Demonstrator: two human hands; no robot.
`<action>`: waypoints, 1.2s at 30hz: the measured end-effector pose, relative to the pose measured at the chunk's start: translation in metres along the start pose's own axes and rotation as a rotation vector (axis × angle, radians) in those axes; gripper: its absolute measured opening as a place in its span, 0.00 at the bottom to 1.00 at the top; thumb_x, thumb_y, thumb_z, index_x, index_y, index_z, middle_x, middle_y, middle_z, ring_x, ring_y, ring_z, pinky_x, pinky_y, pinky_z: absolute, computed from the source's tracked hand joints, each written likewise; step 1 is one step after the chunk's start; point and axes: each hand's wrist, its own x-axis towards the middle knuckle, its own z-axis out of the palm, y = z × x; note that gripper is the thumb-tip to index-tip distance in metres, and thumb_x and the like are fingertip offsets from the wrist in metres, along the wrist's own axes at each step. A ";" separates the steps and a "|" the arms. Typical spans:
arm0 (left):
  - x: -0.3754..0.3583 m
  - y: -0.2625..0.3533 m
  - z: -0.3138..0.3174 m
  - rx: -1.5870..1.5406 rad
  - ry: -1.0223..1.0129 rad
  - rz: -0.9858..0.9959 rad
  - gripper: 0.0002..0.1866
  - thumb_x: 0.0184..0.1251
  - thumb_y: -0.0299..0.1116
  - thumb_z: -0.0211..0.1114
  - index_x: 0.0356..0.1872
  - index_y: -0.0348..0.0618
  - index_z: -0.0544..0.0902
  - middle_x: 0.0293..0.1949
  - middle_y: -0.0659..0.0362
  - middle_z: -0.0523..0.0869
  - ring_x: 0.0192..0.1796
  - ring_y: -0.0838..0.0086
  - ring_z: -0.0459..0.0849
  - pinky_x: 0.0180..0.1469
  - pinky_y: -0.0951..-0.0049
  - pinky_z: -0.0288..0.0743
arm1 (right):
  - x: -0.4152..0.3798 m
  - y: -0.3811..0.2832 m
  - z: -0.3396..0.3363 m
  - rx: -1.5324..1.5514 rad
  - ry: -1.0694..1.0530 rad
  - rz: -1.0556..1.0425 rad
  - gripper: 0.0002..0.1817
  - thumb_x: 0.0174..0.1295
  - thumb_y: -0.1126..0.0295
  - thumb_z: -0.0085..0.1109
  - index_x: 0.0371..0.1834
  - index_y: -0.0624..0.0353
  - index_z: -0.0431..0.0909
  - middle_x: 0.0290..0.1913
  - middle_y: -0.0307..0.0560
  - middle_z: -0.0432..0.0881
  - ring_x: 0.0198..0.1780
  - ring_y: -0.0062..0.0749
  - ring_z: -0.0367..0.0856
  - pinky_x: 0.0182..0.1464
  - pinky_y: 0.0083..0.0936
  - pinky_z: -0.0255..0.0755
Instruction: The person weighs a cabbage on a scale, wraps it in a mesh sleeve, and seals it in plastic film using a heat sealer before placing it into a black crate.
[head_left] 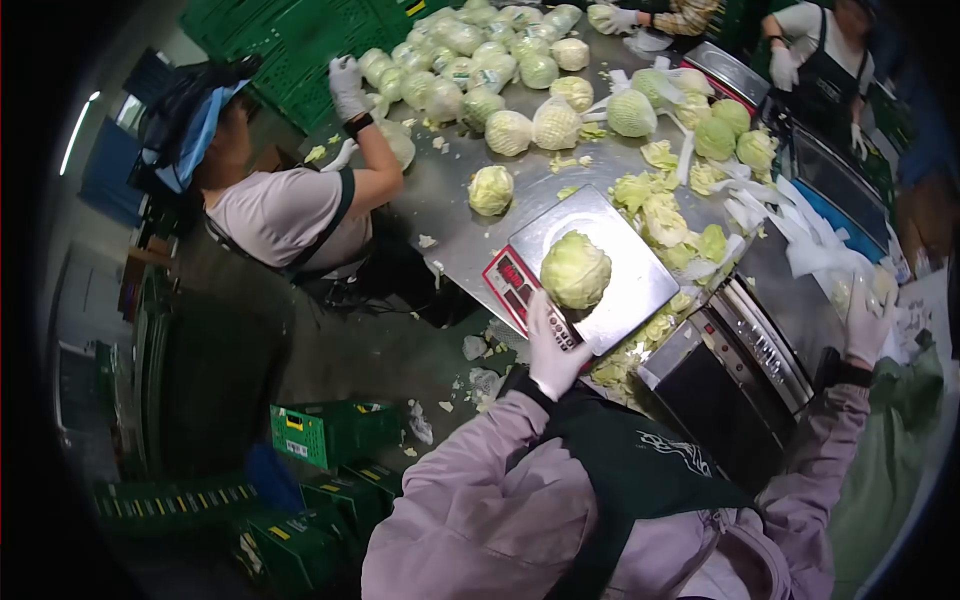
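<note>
A trimmed pale green cabbage [576, 271] rests on the steel plate of a scale [640, 290]. My left hand [552, 350], in a white glove, lies at the scale's red display panel [507, 277], just below the cabbage, with its fingers apart and nothing held. At the far right my right hand [868, 318], also gloved, is raised beside white foam net sleeves [815, 240]. Its fingers touch something pale that I cannot make out clearly. Loose leaves [665, 220] lie to the right of the scale.
Wrapped cabbages [460, 75] cover the table's far side. A lone cabbage [490, 190] sits left of the scale. A wrapping machine [725, 370] stands near my right arm. Co-workers [290, 210] are at the left and far right. Green crates [335, 432] stand on the floor.
</note>
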 end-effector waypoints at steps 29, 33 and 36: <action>0.103 0.253 0.251 -0.379 -1.256 0.007 0.52 0.44 0.44 0.80 0.68 0.31 0.60 0.58 0.46 0.76 0.61 0.65 0.75 0.63 0.70 0.70 | -0.049 -0.032 0.016 -0.201 -0.393 0.329 0.36 0.68 0.51 0.55 0.74 0.55 0.56 0.65 0.49 0.68 0.51 0.27 0.73 0.50 0.21 0.73; 0.067 0.283 0.330 0.025 -1.211 0.352 0.55 0.42 0.48 0.81 0.69 0.33 0.59 0.59 0.43 0.74 0.62 0.59 0.75 0.64 0.66 0.69 | -0.075 -0.009 -0.009 -0.305 -0.228 0.196 0.43 0.67 0.44 0.52 0.74 0.64 0.50 0.67 0.53 0.65 0.58 0.29 0.71 0.57 0.25 0.70; 0.046 0.283 0.357 -0.010 -1.270 0.384 0.57 0.44 0.45 0.81 0.71 0.34 0.54 0.65 0.41 0.68 0.66 0.57 0.70 0.68 0.66 0.64 | -0.093 0.005 -0.022 -0.191 -0.120 0.178 0.45 0.66 0.46 0.56 0.72 0.70 0.49 0.66 0.57 0.65 0.62 0.31 0.70 0.65 0.30 0.64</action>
